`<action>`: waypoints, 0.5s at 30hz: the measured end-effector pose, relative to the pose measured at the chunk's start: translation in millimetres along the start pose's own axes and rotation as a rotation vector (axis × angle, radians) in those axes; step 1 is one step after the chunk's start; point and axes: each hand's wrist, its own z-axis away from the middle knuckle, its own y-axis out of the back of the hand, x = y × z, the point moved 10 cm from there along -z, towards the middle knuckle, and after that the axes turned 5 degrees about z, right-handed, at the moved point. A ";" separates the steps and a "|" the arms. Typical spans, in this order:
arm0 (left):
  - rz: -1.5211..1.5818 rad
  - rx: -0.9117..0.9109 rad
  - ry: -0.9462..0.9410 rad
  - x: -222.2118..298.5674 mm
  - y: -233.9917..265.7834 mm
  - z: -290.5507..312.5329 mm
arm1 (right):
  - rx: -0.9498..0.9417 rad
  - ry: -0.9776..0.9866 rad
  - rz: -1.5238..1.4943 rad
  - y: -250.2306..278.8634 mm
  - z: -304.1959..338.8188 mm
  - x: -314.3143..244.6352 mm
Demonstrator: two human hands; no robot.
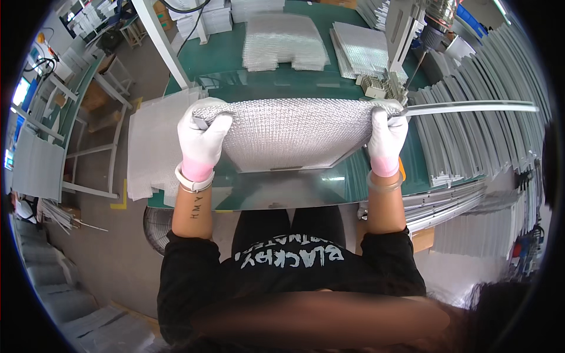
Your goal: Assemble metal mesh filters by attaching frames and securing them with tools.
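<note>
A silver mesh panel (pixel 300 132) is held tilted over the green worktable, its near edge low. My left hand (pixel 203 138), in a white glove with a pink cuff, is closed round its left far corner. The matching gloved right hand (pixel 386 138) grips the right far corner. A thin metal channel strip (pixel 471 108) reaches out to the right from beside my right hand; I cannot tell whether it is joined to the panel. Just beyond that hand sits a small metal clamp fixture (pixel 376 88). The fingertips behind the panel are hidden.
Stacks of mesh sheets (pixel 285 41) lie at the back of the green table (pixel 218 59). A drill-like machine (pixel 432 35) stands at the back right. Long rows of grey strips (pixel 488 117) fill the right side. Pale sheets (pixel 154 147) hang over the left edge.
</note>
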 end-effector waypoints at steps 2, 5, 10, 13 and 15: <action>-0.014 0.034 -0.007 -3.5 3.1 -0.4 | 0.031 0.002 0.040 -5.9 1.6 -2.8; -0.007 0.074 -0.065 -1.5 7.8 -0.7 | 0.014 0.122 0.214 -17.8 29.7 3.6; 0.046 0.121 0.051 -17.0 4.4 -10.5 | -0.030 0.293 0.815 -41.2 125.0 62.6; 0.027 0.117 0.037 -21.6 5.8 -18.9 | -0.013 0.234 0.934 -48.2 122.1 82.8; 0.024 0.119 0.039 -17.5 3.5 -19.4 | 0.010 0.230 0.988 -49.4 117.6 79.6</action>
